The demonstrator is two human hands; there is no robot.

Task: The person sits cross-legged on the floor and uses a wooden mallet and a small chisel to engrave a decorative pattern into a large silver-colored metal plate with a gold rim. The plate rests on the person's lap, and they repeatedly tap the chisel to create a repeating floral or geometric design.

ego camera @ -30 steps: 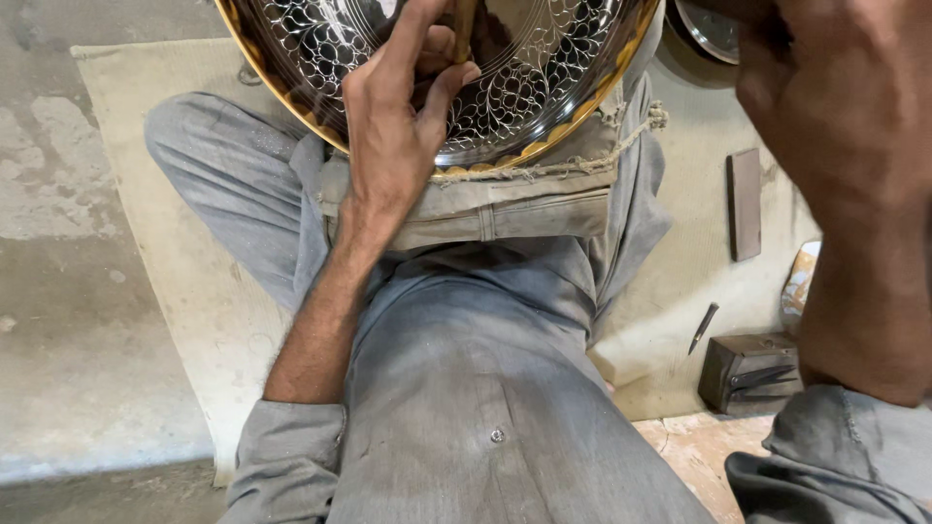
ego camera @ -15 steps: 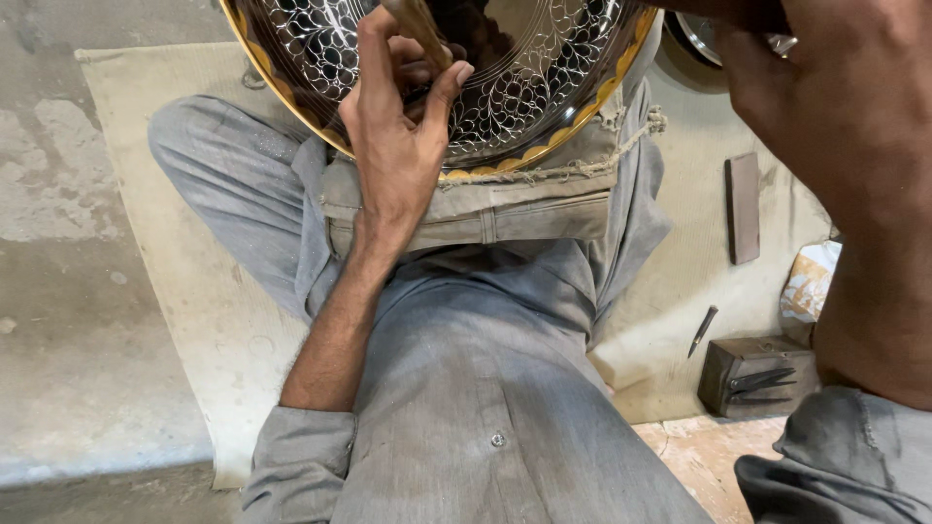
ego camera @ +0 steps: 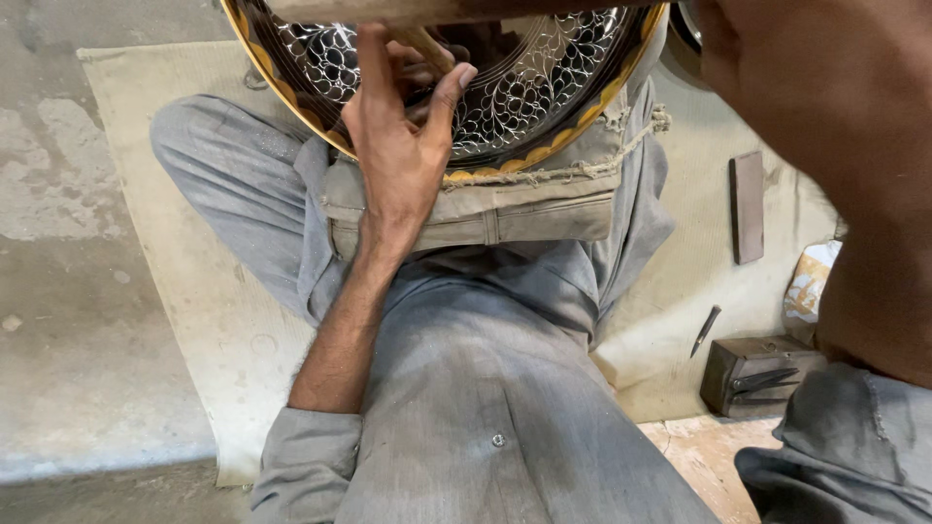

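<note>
Engraved metal tray (ego camera: 544, 107), round with a brass-coloured rim and a fine leaf pattern cut into its dark face, rests tilted on the lap of the seated person, propped on a folded cloth pad (ego camera: 505, 209) above the grey trousers. It lies straight ahead of and just beyond the left hand (ego camera: 403, 160), whose palm bears on the tray's near rim. That hand's thumb and fingers are closed around a slim rod-like tool (ego camera: 424, 46), whose long axis slants up and to the left, its lower end pressed to the tray face. The left hand is clearly the nearer of the 2 hands to the work. The right arm (ego camera: 835, 146) is raised close to the camera at the right; a pale bar at the top edge may be something it holds, but the right hand is cut off, so I cannot tell its grip. Near the right edge, well apart from the tray, sit a small dark block (ego camera: 752, 374), a short pointed tool (ego camera: 706, 330) and a flat stone slab (ego camera: 746, 207).
</note>
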